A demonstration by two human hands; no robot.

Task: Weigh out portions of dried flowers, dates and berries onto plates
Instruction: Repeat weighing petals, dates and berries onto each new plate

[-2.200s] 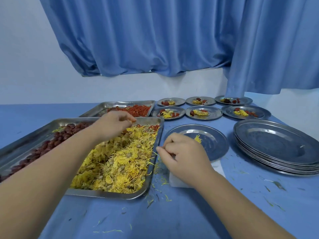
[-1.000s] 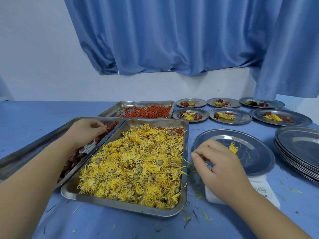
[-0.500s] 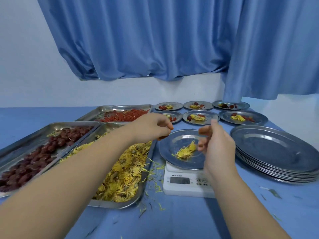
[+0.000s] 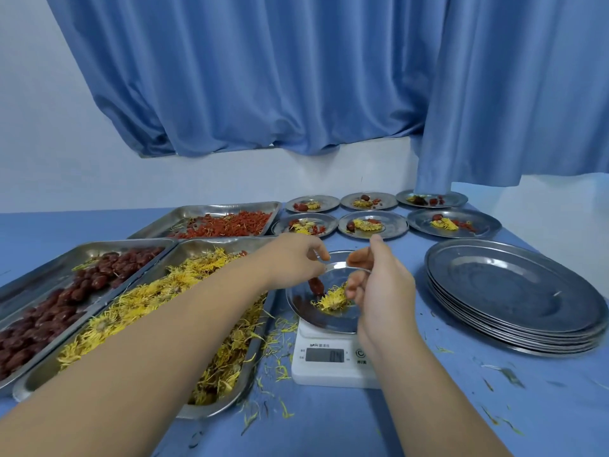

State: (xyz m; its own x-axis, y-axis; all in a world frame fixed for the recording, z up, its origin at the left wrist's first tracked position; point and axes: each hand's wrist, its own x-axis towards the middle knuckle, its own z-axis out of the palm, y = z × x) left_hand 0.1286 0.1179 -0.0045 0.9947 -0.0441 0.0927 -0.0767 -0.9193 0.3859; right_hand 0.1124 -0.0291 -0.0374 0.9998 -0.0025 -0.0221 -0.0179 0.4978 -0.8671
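Loose and empty, the left hand (image 4: 293, 260) and right hand (image 4: 384, 291) are hovering over a date (image 4: 316, 285) and flowers (image 4: 331, 301) on the plate (image 4: 308, 316) beneath; reaching beyond for berries (image 4: 227, 225) is probably coming next.

The left forearm (image 4: 164, 341) stretched from 8 o'clock toward 2 o'clock, its left hand (image 4: 293, 260) palm down with fingers loosely curled and nothing seen in them. The right forearm (image 4: 425, 390) rose from 5 o'clock toward 11 o'clock. The right hand (image 4: 382, 288), just at 3 o'clock of the left, had its thumb up and fingers slack.
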